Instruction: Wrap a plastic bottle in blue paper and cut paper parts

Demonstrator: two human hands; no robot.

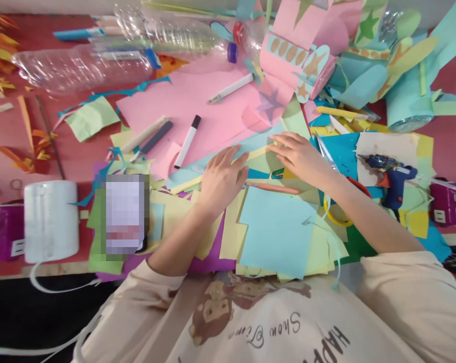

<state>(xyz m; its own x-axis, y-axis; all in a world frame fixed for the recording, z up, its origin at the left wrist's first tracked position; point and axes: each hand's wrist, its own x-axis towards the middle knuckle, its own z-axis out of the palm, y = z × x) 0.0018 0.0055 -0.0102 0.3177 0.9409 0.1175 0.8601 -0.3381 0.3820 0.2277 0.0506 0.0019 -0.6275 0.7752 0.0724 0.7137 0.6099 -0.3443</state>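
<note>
Both hands (224,174)—on yellow strip (188,185).

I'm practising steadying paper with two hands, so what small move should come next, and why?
I'd probably press the left hand down gently before shifting the right hand: it lies across the pale yellow strip, the right hand's fingers are at the strip's farther end, and the pale blue paper beneath might slip.

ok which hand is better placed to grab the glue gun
Right, I'd say: the right hand is nearer the glue gun, which lies to that side. The left hand would likely cross the right arm.
</note>
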